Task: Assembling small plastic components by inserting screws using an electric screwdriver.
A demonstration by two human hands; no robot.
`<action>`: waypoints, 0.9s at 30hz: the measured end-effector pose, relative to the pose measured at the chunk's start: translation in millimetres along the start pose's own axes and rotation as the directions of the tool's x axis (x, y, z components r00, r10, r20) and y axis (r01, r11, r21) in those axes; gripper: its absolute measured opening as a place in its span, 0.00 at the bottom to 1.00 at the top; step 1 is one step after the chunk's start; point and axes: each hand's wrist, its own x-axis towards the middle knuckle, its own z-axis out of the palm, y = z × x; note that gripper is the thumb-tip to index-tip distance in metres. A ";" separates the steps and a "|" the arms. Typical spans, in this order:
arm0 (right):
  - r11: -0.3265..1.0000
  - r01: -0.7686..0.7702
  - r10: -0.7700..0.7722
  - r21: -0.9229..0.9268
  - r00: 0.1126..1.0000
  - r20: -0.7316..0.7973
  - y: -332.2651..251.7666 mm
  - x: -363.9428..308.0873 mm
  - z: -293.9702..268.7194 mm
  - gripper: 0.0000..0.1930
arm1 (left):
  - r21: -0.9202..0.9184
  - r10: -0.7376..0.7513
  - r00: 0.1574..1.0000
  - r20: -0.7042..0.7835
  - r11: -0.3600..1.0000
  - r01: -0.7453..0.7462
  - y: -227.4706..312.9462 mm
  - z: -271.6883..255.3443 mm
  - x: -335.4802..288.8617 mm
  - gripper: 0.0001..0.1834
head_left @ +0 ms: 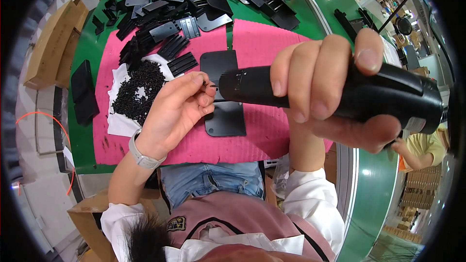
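Note:
My right hand (315,80) wraps round a thick black electric screwdriver (252,86), held level with its tip pointing left. The fingers of my left hand (177,102) are pinched at that tip, on what looks like a small black screw (208,84). Below the tip lies a flat black plastic part (225,120) with two rounded plates; the screwdriver and my fingers cover its middle. To the left of my left hand, a heap of small black screws (151,75) rests on a white cloth (119,127).
Pink padding (272,145) covers part of the green table (86,153). Many black plastic parts (165,31) are piled at the back. A black block (83,92) lies at the left edge. Cardboard boxes (51,51) stand at left. Another person (421,148) works at right.

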 end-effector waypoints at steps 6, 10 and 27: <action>0.997 -0.020 0.018 -0.077 0.999 -0.031 7.1 -6.1 5.0 0.28 | 0.034 -0.010 1.000 -0.005 0.999 0.010 -3.5 1.2 -2.4 0.10; 0.998 -0.024 0.022 -0.057 0.999 -0.035 11.4 -8.7 5.9 0.27 | 0.003 -0.001 1.000 0.020 1.000 0.001 -4.8 -1.1 -3.2 0.10; 0.993 0.014 -0.019 -0.119 0.999 -0.044 10.9 -13.6 9.6 0.27 | -0.013 -0.042 0.999 0.008 0.999 0.042 -6.8 -5.2 -1.1 0.09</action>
